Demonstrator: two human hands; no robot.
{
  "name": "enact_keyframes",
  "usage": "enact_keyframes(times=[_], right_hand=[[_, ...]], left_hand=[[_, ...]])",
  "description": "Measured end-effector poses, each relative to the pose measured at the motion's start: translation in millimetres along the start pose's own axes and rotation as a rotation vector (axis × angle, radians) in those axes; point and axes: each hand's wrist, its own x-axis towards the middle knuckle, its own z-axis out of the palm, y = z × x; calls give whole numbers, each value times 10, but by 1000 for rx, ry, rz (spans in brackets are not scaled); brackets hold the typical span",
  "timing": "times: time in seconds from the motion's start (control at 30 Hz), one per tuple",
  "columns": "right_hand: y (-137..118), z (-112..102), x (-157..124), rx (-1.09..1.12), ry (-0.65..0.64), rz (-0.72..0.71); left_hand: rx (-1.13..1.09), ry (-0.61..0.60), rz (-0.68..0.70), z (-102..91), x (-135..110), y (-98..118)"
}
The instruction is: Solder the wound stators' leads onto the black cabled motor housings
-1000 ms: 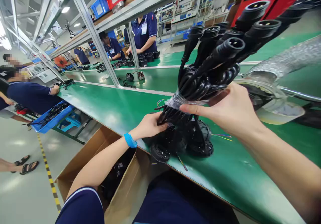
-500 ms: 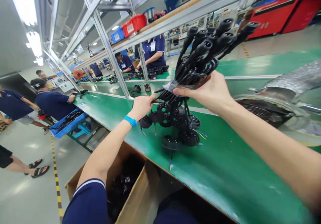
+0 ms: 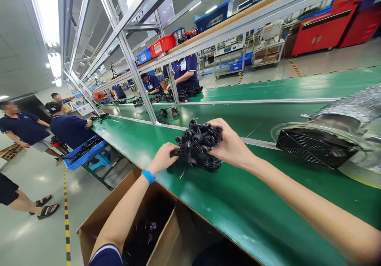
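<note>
A bundle of black cables with round connector ends (image 3: 199, 139) rests low on the green belt (image 3: 238, 202), its connectors pointing up towards me. My right hand (image 3: 230, 147) is wrapped round the right side of the bundle. My left hand (image 3: 163, 158), with a blue wristband, grips the left end of it. Round black ribbed parts (image 3: 210, 163) on the cables' lower ends lie on the belt under the bundle.
An open cardboard box (image 3: 98, 222) with black parts stands on the floor below the belt edge. A black fan with a silver duct (image 3: 318, 147) sits on the right. Metal frame posts (image 3: 139, 87) rise behind. Other workers sit and stand along the line at left and beyond.
The bundle was held high and upright; both hands have lowered it down onto the belt and away from my face.
</note>
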Motion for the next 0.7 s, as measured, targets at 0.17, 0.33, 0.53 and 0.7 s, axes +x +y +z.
enact_keyframes(times=[0.17, 0.33, 0.53, 0.7], right_hand=[[-82, -86, -758, -17, -87, -36], [76, 85, -1637, -79, -245, 72], [-26, 185, -1918, -208, -172, -180], [-260, 160, -2010, -290, 188, 187]], left_hand=[[-898, -47, -532, 506, -931, 373], [-1800, -247, -766, 1080, -1321, 870], [-1835, -215, -726, 1191, -1173, 1182], [-1827, -243, -617, 1105, -1172, 1202]])
